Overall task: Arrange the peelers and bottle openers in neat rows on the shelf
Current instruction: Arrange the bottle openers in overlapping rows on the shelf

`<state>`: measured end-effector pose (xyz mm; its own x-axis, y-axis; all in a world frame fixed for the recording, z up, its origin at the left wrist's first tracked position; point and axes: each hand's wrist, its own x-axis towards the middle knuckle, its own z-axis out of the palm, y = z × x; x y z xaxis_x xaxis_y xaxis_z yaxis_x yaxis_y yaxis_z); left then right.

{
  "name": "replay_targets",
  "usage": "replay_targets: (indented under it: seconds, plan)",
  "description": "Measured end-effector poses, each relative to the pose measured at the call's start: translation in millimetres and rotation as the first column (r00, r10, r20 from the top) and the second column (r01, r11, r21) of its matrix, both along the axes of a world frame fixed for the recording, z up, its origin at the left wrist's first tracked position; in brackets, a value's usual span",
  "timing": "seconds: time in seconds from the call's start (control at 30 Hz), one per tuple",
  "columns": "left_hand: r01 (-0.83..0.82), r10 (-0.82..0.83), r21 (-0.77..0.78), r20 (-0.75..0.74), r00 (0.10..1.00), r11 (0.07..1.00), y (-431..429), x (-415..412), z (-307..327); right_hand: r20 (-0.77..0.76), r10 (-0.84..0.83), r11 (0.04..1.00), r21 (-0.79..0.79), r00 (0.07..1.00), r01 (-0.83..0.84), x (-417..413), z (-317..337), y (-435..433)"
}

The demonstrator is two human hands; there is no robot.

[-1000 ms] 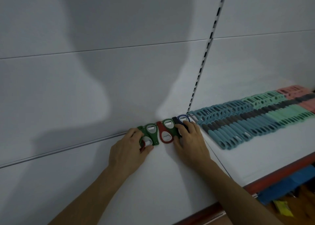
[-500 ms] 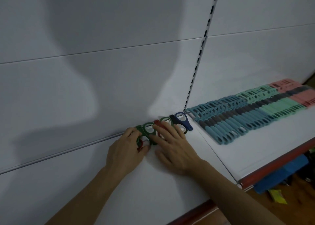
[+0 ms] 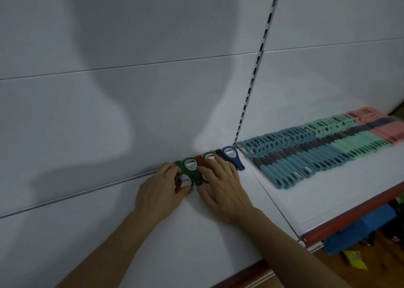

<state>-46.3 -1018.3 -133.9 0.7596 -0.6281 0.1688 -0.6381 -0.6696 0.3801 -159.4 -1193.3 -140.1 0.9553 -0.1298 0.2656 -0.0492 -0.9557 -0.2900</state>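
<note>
A short row of bottle openers lies against the back wall of the white shelf [image 3: 218, 239]: a green bottle opener [image 3: 189, 171], a red one [image 3: 200, 160] mostly hidden, another green one, and a dark blue bottle opener [image 3: 232, 158] at the right end. My left hand [image 3: 160, 192] curls round the left end of the row, thumb under the green opener. My right hand [image 3: 220, 187] lies flat with straight fingers pressing on the red and green openers. To the right, a long row of teal, mint and pink peelers [image 3: 317, 152] lies side by side.
A slotted upright [image 3: 255, 69] divides the white back panels. The shelf has a red front edge [image 3: 349, 217]. Below it at the right are blue packs [image 3: 360, 228] and a yellow packet [image 3: 355, 259] on the floor.
My right hand slid left from the dark blue opener onto the red and green ones, leaving the blue one uncovered. My left hand stayed at the left end.
</note>
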Motion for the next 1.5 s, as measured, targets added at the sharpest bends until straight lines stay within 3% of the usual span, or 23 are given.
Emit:
replay_targets:
  seconds: [0.1,0.2,0.3,0.37,0.47,0.57,0.67,0.77,0.87,1.0,1.2,1.5]
  plan:
    - [-0.009,0.008,-0.011,-0.076,0.997,1.0,1.7,-1.9,5.1,0.089,-0.011,0.999,0.042,0.996,0.007,-1.7,-0.2,0.1]
    - [-0.083,0.018,-0.223,-0.277,0.961,0.971,11.2,1.6,14.2,0.177,0.001,0.997,0.075,0.984,-0.014,-2.0,4.4,1.9]
    - [-0.244,-0.174,-0.503,-0.647,0.743,0.829,24.0,2.9,29.3,0.246,-0.024,0.975,0.22,0.969,-0.031,5.0,18.5,8.1]
    - [-0.257,-0.312,-0.587,-0.692,0.651,0.767,30.0,-1.2,36.1,0.247,-0.007,0.903,0.418,0.969,-0.1,15.1,31.2,20.1]
    - [-0.262,-0.412,-0.667,-0.672,0.616,0.697,34.1,-13.4,41.1,0.172,0.043,0.776,0.615,0.984,-0.141,36.2,45.0,39.2]
    - [-0.325,-0.293,-0.642,-0.665,0.687,0.694,40.7,-14.8,37.5,0.174,0.003,0.738,0.664,0.985,-0.12,54.7,46.5,48.4]
    - [-0.322,0.011,-0.496,-0.532,0.847,0.806,61.9,-1.9,26.7,0.111,-0.034,0.747,0.663,0.993,-0.048,70.7,45.1,48.1]
    - [-0.216,0.127,-0.297,-0.291,0.948,0.93,86.1,11.1,19.6,-0.013,0.093,0.826,0.56,0.996,-0.07,86.7,43.5,48.9]
    - [-0.03,-0.003,-0.171,-0.187,0.982,0.985,96.2,14.8,16.5,-0.031,0.078,0.924,0.377,0.996,-0.06,94.2,37.7,52.5]
    - [0.17,-0.169,0.012,-0.066,0.983,0.985,95.5,19.3,8.1,0.023,-0.049,0.94,0.34,0.999,0.039,81.0,30.9,49.3]
    - [0.211,-0.209,0.134,-0.027,0.977,0.968,76.1,24.4,5.8,-0.069,-0.137,0.988,0.058,0.988,0.141,50.8,16.0,35.8]
    - [0.162,-0.168,0.143,0.032,0.985,0.976,48.7,22.8,2.9,-0.042,-0.202,0.979,-0.003,0.979,0.202,44.6,-1.2,38.0]
